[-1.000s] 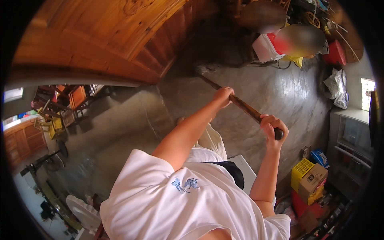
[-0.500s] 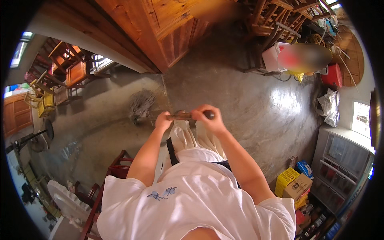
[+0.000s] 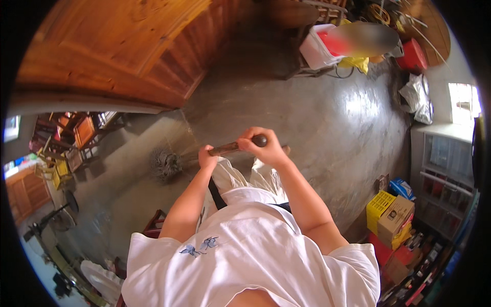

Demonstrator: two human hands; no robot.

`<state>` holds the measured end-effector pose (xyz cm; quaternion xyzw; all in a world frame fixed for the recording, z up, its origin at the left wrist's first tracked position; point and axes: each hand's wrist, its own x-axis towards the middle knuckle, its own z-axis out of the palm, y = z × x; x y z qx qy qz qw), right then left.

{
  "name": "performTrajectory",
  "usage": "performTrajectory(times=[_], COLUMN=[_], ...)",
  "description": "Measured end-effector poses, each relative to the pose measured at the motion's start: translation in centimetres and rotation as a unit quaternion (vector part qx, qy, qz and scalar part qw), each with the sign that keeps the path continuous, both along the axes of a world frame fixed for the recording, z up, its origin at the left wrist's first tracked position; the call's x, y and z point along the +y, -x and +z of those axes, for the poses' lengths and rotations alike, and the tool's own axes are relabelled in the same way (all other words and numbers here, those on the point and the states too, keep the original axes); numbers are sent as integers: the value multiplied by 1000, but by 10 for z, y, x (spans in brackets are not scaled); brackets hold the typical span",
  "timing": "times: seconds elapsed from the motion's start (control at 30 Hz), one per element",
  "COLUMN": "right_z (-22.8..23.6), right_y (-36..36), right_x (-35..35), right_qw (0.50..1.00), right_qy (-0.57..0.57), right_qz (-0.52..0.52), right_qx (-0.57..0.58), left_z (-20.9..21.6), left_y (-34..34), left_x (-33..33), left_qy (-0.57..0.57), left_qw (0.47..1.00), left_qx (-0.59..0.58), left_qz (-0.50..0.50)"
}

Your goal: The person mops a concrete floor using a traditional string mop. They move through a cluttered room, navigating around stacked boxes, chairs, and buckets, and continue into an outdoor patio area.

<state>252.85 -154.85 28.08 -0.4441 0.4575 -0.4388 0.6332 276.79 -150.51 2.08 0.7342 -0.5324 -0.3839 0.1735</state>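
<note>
A mop (image 3: 224,149) with a dark wooden handle is held across in front of my body. My left hand (image 3: 207,157) wraps round the handle lower down, while my right hand (image 3: 265,147) is closed round it near the rounded dark top end. Grey strings of the mop head (image 3: 166,165) lie on the concrete floor (image 3: 307,123) to the left of my legs. Part of the handle's lower length is hidden by my left hand and arm.
A wooden panelled door (image 3: 138,46) stands at the far left. Beyond it are stacked chairs (image 3: 84,133). A white bin (image 3: 318,48) and a red bucket (image 3: 412,55) sit at the far right. A yellow crate (image 3: 379,205), a cardboard box (image 3: 396,217) and a cabinet (image 3: 444,179) line the right side.
The mop head has come nearer and a little to the left, its strings now bunched. Both hands keep their hold on the handle, which tilts more. The view has turned somewhat.
</note>
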Motion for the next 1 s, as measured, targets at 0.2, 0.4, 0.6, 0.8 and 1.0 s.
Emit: performTrajectory(times=[0.2,0.4,0.6,0.8,1.0], right_z=[55,141,161,103,48], right_y=[175,329,354,348,404], right_x=[48,110,112,31,-52], right_qw=[989,945,904,867,803], right_qy=[46,72,115,145,59], right_qz=[-135,-286,-287,-264,-360], right_qx=[32,142,296,398,471], left_z=[54,104,96,84,79], left_y=[205,431,559,587,501], left_x=[-28,-17,-22,-85,-290], left_qy=[145,158,-11,-34,128], left_qw=[978,913,809,810,924], left_qx=[45,211,438,330,57], left_qz=[-142,-311,-392,-483,-355])
